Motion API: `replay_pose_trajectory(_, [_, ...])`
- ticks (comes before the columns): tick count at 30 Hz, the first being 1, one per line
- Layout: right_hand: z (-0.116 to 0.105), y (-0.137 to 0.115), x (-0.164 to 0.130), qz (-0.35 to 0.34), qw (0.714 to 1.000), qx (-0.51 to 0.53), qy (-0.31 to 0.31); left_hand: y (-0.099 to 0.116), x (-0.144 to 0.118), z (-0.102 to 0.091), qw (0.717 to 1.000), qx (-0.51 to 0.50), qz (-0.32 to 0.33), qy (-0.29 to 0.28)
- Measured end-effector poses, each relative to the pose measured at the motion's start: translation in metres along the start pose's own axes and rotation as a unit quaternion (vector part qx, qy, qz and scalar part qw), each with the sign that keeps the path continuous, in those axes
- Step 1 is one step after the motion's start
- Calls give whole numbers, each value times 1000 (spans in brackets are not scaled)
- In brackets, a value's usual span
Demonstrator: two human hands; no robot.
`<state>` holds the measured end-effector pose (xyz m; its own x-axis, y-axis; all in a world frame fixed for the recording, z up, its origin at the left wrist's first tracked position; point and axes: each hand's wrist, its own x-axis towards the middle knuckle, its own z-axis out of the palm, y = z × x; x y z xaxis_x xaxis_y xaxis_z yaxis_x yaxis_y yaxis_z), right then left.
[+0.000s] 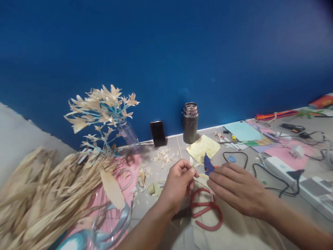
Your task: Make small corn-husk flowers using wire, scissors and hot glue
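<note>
My left hand (179,184) is closed, with thumb and index finger pinching a small pale piece of dried husk (191,162). To its right, my right hand (235,185) has its fingers stretched out side by side, thumb hidden. Its fingertips are close to a pale strip (201,180) beside the left fingers; whether they touch it I cannot tell. A blue glue gun (208,164) with an orange trigger lies just beyond the right fingers, nozzle over a yellow paper (204,147). Red-handled scissors (206,210) are below and between the hands.
At the left, husk flowers (104,104) stand in a clear bottle (129,133), above a heap of dried husks (39,194). A phone (158,133) and an open flask (190,123) stand near the blue wall. Cords and a power strip (288,175) lie at right.
</note>
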<state>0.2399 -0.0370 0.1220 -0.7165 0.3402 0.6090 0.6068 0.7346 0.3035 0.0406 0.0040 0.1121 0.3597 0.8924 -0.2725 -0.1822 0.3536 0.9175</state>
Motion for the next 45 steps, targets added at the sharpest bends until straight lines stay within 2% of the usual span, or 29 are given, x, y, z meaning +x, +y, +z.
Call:
replay_pose_trajectory(7, [-2, -6, 10, -12, 1000, 23, -3, -9, -6, 2, 999, 26, 22, 10])
replay_pose_trajectory(10, [5, -10, 1, 75, 995, 63, 24, -11, -5, 0, 998, 10, 45, 32])
replay_pose_trajectory(14, [23, -20, -8, 235, 953, 154, 114, -11, -4, -3, 995, 29, 75, 54])
replay_pose_trajectory(17, [32, -28, -4, 278, 925, 207, 154, -10, -6, -2, 997, 29, 64, 39])
replay_pose_trajectory(21, [36, -34, 1, 321, 888, 287, 158, -13, -8, -1, 1000, -4, 13, 9])
replay_pose_trajectory(23, [39, -37, -1, 399, 836, 344, 152, -15, -7, -3, 999, -41, -10, 6])
replay_pose_trajectory(25, [44, -40, -4, 493, 751, 417, 133, -17, -6, -6, 994, -102, -29, 1])
replay_pose_trajectory(28, [53, -46, -6, 587, 598, 530, 132, -17, -3, -11, 978, -202, -45, -23])
replay_pose_trajectory(30, [58, -51, -3, 619, 484, 592, 179, -17, -1, -13, 968, -248, -41, -22])
replay_pose_trajectory(33, [63, -61, 5, 637, 314, 658, 252, -20, -1, -13, 965, -263, -14, 20])
replay_pose_trajectory(35, [67, -67, 10, 633, 243, 678, 284, -27, -1, -10, 970, -240, 8, 44])
replay_pose_trajectory(37, [72, -74, 15, 626, 207, 684, 312, -35, -3, -5, 977, -206, 23, 57])
replay_pose_trajectory(39, [79, -80, 18, 622, 192, 684, 329, -44, -4, 0, 982, -178, 23, 59])
replay_pose_trajectory(45, [93, -97, 22, 642, 205, 660, 332, -57, -2, 6, 989, -117, 21, 88])
